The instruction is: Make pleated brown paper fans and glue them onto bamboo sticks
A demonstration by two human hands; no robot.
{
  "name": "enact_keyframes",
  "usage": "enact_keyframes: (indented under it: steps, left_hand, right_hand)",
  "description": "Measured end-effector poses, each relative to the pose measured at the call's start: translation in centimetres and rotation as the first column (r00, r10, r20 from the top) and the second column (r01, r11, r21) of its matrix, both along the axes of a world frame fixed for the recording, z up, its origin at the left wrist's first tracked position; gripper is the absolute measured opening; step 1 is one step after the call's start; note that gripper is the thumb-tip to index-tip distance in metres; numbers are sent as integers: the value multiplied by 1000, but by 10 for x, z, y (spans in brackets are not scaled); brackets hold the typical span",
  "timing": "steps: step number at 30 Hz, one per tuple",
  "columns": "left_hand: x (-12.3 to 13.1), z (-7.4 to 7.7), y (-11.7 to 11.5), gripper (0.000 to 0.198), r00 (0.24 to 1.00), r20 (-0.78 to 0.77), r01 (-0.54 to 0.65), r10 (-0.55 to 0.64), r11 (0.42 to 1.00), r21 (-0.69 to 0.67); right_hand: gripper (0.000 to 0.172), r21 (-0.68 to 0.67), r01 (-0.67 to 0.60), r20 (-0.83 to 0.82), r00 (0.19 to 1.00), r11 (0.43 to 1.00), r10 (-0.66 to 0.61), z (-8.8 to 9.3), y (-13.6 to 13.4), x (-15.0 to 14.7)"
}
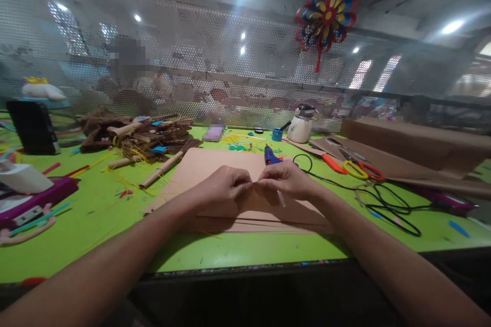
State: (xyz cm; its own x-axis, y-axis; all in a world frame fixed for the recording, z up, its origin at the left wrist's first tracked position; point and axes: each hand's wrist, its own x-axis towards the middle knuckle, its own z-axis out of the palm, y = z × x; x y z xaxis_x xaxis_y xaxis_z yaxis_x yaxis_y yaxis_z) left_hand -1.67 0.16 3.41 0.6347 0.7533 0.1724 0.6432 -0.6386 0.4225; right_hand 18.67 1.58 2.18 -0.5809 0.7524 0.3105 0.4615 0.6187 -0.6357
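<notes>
Over a stack of tan paper sheets [199,168], my left hand [226,189] and my right hand [286,180] meet with their fingertips pinched together. What sits between the fingertips is too small to make out. Both hands are closed, thumbs against fingers. A short clear stick [281,197] shows below my right hand, lying over the paper. Just behind that hand rests a blue glue gun [270,155], partly hidden by it.
Brown paper scraps [153,135] are heaped at the left, near a phone [32,127] and purple power strip [38,199]. Scissors [356,167], an orange-handled cutter [333,163] and black cable [383,202] lie right. A white bottle [301,125] stands behind.
</notes>
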Motion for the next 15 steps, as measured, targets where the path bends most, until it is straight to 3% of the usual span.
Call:
enact_keyframes:
  steps: [6, 15]
  left_hand:
    - [3, 0, 1, 24, 999, 13, 39, -39, 999, 3]
    - [-5, -5, 9, 15, 995, 53, 84, -82, 995, -49]
  right_hand:
    - [25, 91, -4, 58, 998, 996, -1, 0, 0, -2]
    - [29, 38, 10, 22, 1000, 999, -11, 1, -3, 0]
